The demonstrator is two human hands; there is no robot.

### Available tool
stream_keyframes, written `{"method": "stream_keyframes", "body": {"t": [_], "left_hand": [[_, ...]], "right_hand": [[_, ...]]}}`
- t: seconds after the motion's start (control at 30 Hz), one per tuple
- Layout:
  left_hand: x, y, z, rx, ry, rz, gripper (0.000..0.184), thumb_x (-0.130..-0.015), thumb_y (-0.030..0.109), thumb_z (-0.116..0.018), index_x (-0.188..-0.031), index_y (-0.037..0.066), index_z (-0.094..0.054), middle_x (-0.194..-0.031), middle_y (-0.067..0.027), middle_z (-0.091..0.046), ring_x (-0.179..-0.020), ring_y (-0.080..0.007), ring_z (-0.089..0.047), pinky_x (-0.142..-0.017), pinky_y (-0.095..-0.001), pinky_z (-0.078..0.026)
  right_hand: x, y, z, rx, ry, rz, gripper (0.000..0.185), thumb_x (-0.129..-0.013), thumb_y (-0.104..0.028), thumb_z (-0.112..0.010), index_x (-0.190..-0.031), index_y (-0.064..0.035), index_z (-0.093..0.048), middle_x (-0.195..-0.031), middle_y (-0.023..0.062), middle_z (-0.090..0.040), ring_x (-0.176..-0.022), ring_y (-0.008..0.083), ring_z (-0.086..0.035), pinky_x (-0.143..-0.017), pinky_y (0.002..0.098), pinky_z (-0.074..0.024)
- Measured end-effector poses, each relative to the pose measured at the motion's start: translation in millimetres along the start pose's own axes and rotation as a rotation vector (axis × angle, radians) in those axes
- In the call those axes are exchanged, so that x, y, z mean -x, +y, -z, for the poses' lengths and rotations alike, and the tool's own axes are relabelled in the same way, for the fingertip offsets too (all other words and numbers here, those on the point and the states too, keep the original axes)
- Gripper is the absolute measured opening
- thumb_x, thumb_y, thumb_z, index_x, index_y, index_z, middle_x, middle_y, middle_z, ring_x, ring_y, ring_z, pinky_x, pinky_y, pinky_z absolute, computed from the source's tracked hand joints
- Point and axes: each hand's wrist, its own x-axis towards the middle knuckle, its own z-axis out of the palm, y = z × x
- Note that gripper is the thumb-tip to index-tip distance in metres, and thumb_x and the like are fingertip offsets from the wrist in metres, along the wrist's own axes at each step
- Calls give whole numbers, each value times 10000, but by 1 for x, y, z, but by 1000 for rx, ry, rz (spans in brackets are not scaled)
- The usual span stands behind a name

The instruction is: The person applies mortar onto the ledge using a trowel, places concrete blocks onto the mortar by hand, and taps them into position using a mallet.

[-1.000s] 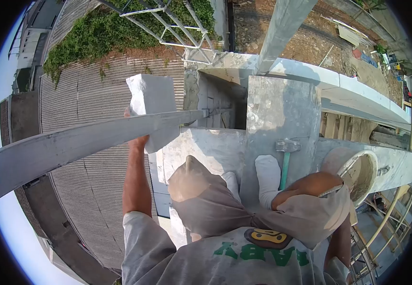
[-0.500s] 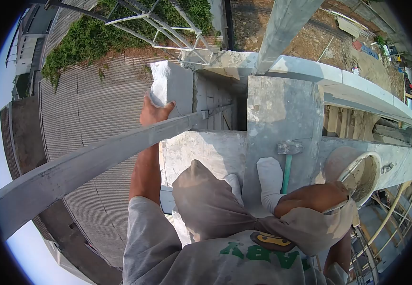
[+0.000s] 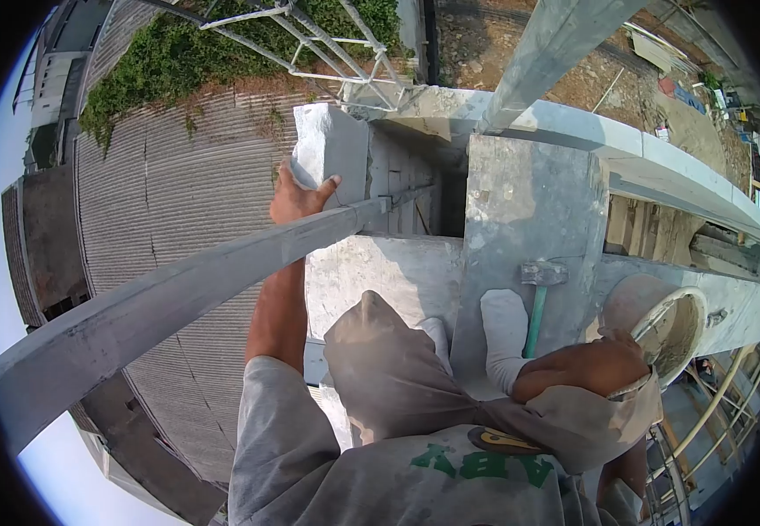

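Observation:
At the left, my left hand (image 3: 299,195) grips the near end of a pale, rough-faced block (image 3: 334,149), with fingers on its left side and thumb at its right. The block is beside the top of the wall (image 3: 380,167). Beyond my bent knee at the right, a small part of my right hand (image 3: 615,336) shows, closed on a thin tool (image 3: 650,325) that reaches into a round bucket (image 3: 701,307) of grey mortar. My knee hides most of that hand, and the tool's far end is unclear. A hammer (image 3: 544,273) with a green handle lies beside my white-socked foot.
A long grey beam (image 3: 222,272) slants across my left forearm. Another post (image 3: 555,61) rises ahead. Grey boards (image 3: 533,188) lie underfoot, next to a deep gap (image 3: 452,202). A metal lattice (image 3: 336,53) stands ahead left, above a corrugated roof (image 3: 196,193).
My left hand and the block have moved right and forward, up to the wall top. The thin tool in the bucket and part of my right hand have come into sight.

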Motion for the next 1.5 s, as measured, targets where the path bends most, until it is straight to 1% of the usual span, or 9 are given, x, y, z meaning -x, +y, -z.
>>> {"method": "stream_keyframes", "body": {"t": [0.27,0.4,0.47,0.67,0.9,1.0,1.17,1.37,1.5], "left_hand": [[-4,-17,-11,83,-31,-57,1023,-672,534,-777,-1378,-36,-305,-1261,-272,-509,-1144,-403,-540,-934,-433,-457],[-4,-44,-16,444,-40,-94,1024,-690,523,-777,-1387,-48,-289,-1233,-273,-524,-1143,-353,-538,-944,-412,-449],[-4,-58,-17,627,-93,32,934,-716,453,-795,-1354,-66,-354,-1196,-246,-558,-1104,-292,-560,-920,-384,-460],[13,-88,-24,221,10,-329,673,-824,382,-697,-1249,-82,-459,-1016,-231,-595,-908,-336,-592,-780,-412,-479],[27,-77,-31,351,161,-392,589,-877,340,-625,-1249,-83,-450,-922,-199,-636,-825,-302,-604,-766,-384,-476],[26,-67,-28,535,27,-289,633,-881,351,-616,-1290,-87,-412,-961,-190,-634,-872,-272,-601,-802,-372,-470],[30,-73,-29,427,73,-356,699,-889,375,-602,-1325,-118,-365,-1047,-216,-615,-974,-266,-580,-866,-371,-453],[35,-70,-29,566,32,-278,699,-887,351,-609,-1358,-96,-350,-1105,-243,-589,-1038,-304,-559,-914,-385,-422],[30,-78,-39,459,86,-281,718,-898,379,-588,-1379,-85,-323,-1141,-231,-589,-1052,-278,-561,-923,-381,-431]], "right_hand": [[15,30,2,211,493,-289,260,-765,-152,-705,-966,-1,-637,-911,187,-645,-838,365,-632,-719,403,-508],[6,35,-1,164,559,-431,244,-777,-168,-697,-931,12,-640,-893,197,-641,-806,373,-630,-715,409,-505],[-3,29,2,75,531,-425,258,-778,-176,-696,-944,14,-640,-881,198,-640,-790,359,-634,-713,401,-502],[-81,-13,68,-22,225,-331,226,-785,-194,-684,-924,-17,-663,-808,170,-643,-744,289,-631,-687,361,-486],[-297,-78,66,132,-209,-118,451,-878,-431,-538,-935,0,-656,-841,200,-655,-862,355,-620,-765,437,-453],[-371,-90,12,284,54,-103,449,-910,-451,-495,-1021,-43,-645,-897,203,-666,-934,332,-641,-813,439,-468],[-453,-69,-67,287,-3,132,479,-855,-448,-535,-986,-12,-682,-1049,225,-652,-1016,389,-607,-845,447,-471],[-428,-92,-70,-528,180,-294,306,-707,-280,-682,-906,-51,-722,-977,174,-680,-904,277,-646,-764,395,-484],[-434,-87,-81,-665,278,-285,303,-667,-254,-698,-896,-57,-727,-925,148,-690,-852,257,-648,-746,365,-490]]}}
